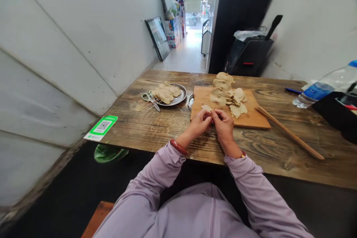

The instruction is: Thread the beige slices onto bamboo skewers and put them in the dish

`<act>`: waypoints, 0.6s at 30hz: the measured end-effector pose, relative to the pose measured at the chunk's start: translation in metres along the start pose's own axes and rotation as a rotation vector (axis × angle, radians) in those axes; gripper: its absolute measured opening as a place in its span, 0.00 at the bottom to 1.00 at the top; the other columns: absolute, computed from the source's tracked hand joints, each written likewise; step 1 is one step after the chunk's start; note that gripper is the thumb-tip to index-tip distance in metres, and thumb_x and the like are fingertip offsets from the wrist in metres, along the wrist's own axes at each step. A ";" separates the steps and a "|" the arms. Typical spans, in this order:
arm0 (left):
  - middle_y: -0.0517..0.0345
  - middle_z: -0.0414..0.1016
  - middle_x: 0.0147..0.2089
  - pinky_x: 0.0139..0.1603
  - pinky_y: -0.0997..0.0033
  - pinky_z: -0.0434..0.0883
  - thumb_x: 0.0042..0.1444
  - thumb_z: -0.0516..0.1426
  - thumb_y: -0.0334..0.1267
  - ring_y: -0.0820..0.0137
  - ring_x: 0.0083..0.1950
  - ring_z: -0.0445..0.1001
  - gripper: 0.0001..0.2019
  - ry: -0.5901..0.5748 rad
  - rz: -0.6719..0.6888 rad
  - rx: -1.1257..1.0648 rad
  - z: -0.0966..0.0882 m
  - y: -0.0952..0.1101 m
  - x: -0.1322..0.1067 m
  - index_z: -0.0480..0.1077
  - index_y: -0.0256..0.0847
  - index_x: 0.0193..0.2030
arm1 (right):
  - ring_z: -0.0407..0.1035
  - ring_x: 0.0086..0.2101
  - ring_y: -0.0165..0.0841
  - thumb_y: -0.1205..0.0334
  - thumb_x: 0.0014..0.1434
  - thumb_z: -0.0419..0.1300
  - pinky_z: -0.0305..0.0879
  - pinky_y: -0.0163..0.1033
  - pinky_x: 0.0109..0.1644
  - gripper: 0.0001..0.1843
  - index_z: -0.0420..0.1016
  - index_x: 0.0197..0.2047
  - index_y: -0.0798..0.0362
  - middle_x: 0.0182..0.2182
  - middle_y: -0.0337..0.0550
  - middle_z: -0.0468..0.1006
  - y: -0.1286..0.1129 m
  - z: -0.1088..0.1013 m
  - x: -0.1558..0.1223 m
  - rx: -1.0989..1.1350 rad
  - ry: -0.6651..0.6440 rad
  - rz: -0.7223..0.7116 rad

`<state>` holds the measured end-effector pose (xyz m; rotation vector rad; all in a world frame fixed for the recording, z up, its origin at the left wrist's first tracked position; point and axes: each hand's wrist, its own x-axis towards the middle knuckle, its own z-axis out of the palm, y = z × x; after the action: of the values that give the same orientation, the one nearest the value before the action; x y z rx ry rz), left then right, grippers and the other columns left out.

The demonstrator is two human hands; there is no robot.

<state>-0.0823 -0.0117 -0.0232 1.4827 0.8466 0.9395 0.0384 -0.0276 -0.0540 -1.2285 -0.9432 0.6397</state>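
Observation:
My left hand (200, 123) and my right hand (223, 124) meet at the near edge of a wooden cutting board (252, 119), fingers curled together. The left hand pinches a pale slice (206, 108). What the right fingers grip is too small to make out. A pile of pale thin slices (228, 93) lies on the board beyond my hands. To the left, a metal plate (181, 96) holds skewered slices (166, 93), with scissors (150, 98) against its edge.
A bundle of long bamboo sticks (288, 132) lies right of the board. A plastic water bottle (325, 86) and a black container (338, 113) sit at the right. A green QR card (100, 128) hangs at the table's left corner. Black bin (248, 55) stands behind.

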 end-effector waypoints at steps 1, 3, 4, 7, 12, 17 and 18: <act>0.65 0.69 0.27 0.25 0.77 0.62 0.60 0.60 0.37 0.78 0.22 0.64 0.06 -0.004 -0.034 -0.018 0.001 0.001 -0.002 0.66 0.40 0.37 | 0.71 0.26 0.32 0.44 0.55 0.68 0.68 0.37 0.33 0.21 0.83 0.38 0.56 0.28 0.41 0.82 0.000 0.000 -0.001 0.008 -0.011 0.002; 0.66 0.68 0.27 0.23 0.77 0.59 0.61 0.58 0.36 0.78 0.21 0.62 0.04 0.000 -0.083 -0.058 0.002 0.004 -0.004 0.65 0.40 0.39 | 0.73 0.28 0.32 0.44 0.55 0.68 0.70 0.38 0.35 0.21 0.84 0.39 0.55 0.31 0.43 0.83 0.001 0.000 -0.002 0.032 -0.031 -0.008; 0.66 0.67 0.27 0.24 0.77 0.59 0.62 0.56 0.35 0.78 0.21 0.61 0.03 0.008 -0.088 -0.073 0.002 0.006 -0.005 0.64 0.40 0.38 | 0.74 0.30 0.33 0.45 0.56 0.68 0.71 0.38 0.36 0.21 0.84 0.40 0.55 0.34 0.45 0.84 0.001 0.001 -0.002 0.041 -0.045 -0.018; 0.65 0.65 0.27 0.28 0.76 0.60 0.62 0.53 0.31 0.77 0.25 0.61 0.03 0.050 -0.023 -0.063 -0.001 0.012 -0.006 0.65 0.39 0.35 | 0.74 0.31 0.32 0.44 0.57 0.68 0.72 0.38 0.36 0.23 0.85 0.46 0.54 0.39 0.47 0.85 -0.002 0.001 -0.005 0.007 -0.113 -0.042; 0.64 0.64 0.27 0.35 0.72 0.62 0.62 0.52 0.32 0.72 0.31 0.64 0.05 0.237 0.084 0.248 -0.036 0.016 -0.007 0.69 0.40 0.36 | 0.69 0.23 0.28 0.46 0.60 0.64 0.70 0.37 0.30 0.23 0.85 0.50 0.53 0.38 0.46 0.84 -0.007 0.002 -0.010 -0.045 -0.260 -0.045; 0.55 0.75 0.36 0.46 0.66 0.67 0.63 0.51 0.32 0.65 0.40 0.72 0.08 0.449 0.114 0.692 -0.113 0.024 -0.004 0.71 0.40 0.38 | 0.69 0.21 0.30 0.47 0.60 0.62 0.68 0.38 0.28 0.22 0.85 0.48 0.54 0.27 0.42 0.80 -0.005 0.003 -0.012 -0.061 -0.259 -0.022; 0.53 0.77 0.39 0.48 0.65 0.68 0.64 0.50 0.33 0.64 0.42 0.74 0.09 0.476 0.098 0.779 -0.129 0.027 -0.004 0.71 0.40 0.40 | 0.69 0.21 0.30 0.47 0.60 0.62 0.68 0.38 0.28 0.22 0.85 0.48 0.54 0.28 0.43 0.81 -0.005 0.003 -0.012 -0.061 -0.260 -0.014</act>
<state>-0.2003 0.0360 0.0102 1.9964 1.6275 1.1213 0.0294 -0.0373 -0.0521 -1.2100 -1.1940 0.7770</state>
